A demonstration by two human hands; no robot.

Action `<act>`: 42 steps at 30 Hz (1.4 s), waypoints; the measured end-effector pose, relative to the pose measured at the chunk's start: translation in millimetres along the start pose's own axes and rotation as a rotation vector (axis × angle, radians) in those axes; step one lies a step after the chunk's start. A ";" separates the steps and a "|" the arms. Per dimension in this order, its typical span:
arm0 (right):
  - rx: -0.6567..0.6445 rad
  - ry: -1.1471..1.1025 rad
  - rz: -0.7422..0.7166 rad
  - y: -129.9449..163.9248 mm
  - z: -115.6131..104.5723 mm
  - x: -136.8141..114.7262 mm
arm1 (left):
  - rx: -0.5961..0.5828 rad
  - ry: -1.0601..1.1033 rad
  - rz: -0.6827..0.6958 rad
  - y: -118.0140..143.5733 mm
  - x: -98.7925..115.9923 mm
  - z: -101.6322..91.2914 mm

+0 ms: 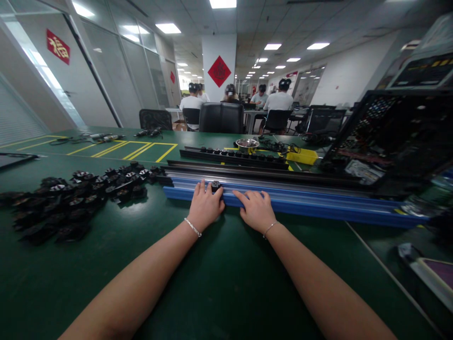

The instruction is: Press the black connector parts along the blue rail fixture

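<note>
A long blue rail [318,208] lies across the green table in front of me, with a lengthwise channel along its top. A small black part [215,185] sits on the rail, and my left hand [206,206] has its thumb and fingers closed about it. Just to the right, my right hand [257,209] grips the rail, fingers over its top and the index finger pointing left. The undersides of both hands' grips are hidden.
Many similar black parts [76,198] lie heaped at left. Behind the blue rail are dark rails [269,174] and a row of black pieces. A metal bowl [247,143], a yellow tray [302,156] and an open black case [382,137] stand farther back. People sit beyond.
</note>
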State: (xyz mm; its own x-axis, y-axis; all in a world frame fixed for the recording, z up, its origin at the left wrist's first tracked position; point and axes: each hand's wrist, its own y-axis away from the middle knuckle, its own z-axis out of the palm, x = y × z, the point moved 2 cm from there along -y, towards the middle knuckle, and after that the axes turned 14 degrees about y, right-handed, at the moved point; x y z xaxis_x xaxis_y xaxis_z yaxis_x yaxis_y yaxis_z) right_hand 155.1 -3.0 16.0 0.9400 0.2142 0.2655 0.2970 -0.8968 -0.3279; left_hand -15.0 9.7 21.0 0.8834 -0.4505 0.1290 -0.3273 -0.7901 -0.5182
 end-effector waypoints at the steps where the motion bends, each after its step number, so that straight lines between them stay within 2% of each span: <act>1: -0.002 0.004 -0.002 0.0 -0.2 0.0 | 0.001 0.000 -0.003 0.0 -0.3 -0.2; 22: -0.020 0.011 -0.012 0.0 -0.2 -0.1 | -0.010 0.015 -0.045 0.2 -9.0 0.0; 42: -0.010 0.006 -0.021 -0.3 -0.2 1.0 | 0.030 0.031 -0.095 -3.5 -29.2 -5.8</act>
State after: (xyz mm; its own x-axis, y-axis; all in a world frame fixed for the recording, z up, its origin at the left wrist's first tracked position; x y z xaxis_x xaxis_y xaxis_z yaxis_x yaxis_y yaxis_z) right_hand 156.0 -2.6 16.6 0.9324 0.2311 0.2780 0.3154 -0.8959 -0.3131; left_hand -41.6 23.2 24.0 0.8991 -0.3873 0.2042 -0.2323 -0.8173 -0.5272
